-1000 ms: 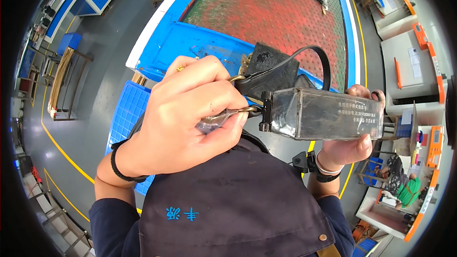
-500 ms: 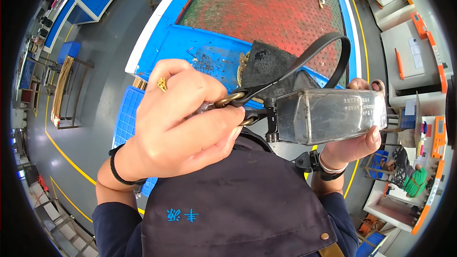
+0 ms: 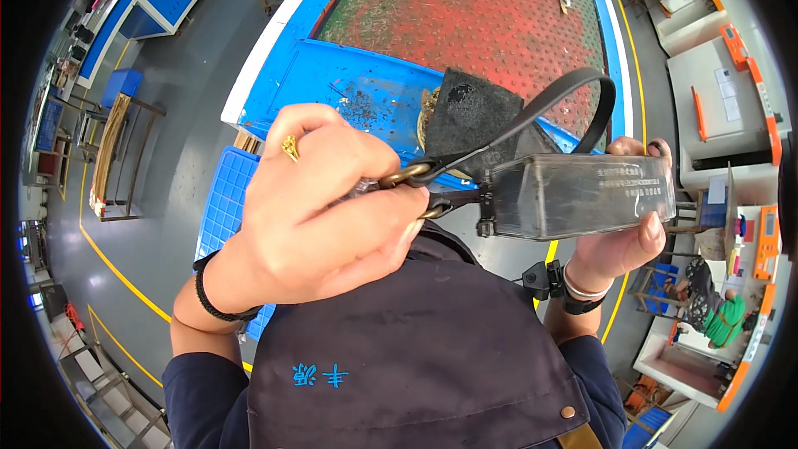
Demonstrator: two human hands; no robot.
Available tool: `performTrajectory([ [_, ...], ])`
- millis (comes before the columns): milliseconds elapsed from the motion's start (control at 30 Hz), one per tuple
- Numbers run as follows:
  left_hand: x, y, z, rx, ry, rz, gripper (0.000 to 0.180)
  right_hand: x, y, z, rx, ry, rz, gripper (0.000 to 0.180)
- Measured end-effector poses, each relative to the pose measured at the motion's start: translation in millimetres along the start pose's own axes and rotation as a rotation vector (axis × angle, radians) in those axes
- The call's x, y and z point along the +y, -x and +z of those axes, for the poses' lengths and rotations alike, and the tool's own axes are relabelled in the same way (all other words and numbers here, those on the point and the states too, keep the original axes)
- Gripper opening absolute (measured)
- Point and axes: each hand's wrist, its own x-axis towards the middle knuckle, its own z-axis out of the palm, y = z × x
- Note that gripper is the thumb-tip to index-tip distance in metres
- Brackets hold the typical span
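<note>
the box point(image 3: 598, 199) is see-through with a smoky grey-black tint and pale lettering, the strap point(image 3: 553, 96) is plain black, and the metal links point(image 3: 405, 175) are a dull brass against the bright gold of the finger ring point(image 3: 290, 148). the flat pad point(image 3: 470, 123) is charcoal with a blacker patch, the tray point(image 3: 287, 104) is vivid blue speckled black, the studded mat point(image 3: 465, 33) blends worn red into mottled green, and the crate point(image 3: 220, 220) is light blue in a grid. the apron point(image 3: 416, 324) is dark plum-brown with bright blue embroidery point(image 3: 320, 376), the sleeves point(image 3: 204, 387) are navy, and yellow lines point(image 3: 125, 279) cross the grey floor point(image 3: 183, 116).
</note>
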Motion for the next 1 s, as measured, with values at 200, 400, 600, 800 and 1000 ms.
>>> performTrajectory([
  [200, -7, 12, 3, 0.047, 0.106, -0.142, 0.015, -8, -6, -31, -0.233, -0.723, -0.043, 0.057],
  [400, -49, 70, 12, 0.506, 0.997, -0.996, 0.011, 42, -28, -75, 0.152, -0.254, -0.081, 0.045],
  [600, -45, 75, 7, 0.435, 1.306, -1.100, 0.012, 144, -11, -80, 0.220, 0.141, 0.290, 0.057],
  [800, -32, 64, 8, 0.479, 1.019, -0.938, 0.011, 187, -4, -115, 0.072, 0.813, 0.176, 0.063],
  [1000, -26, 60, 12, 0.411, 0.851, -0.904, 0.011, 186, 11, -170, 0.032, 1.150, 0.014, 0.049],
])
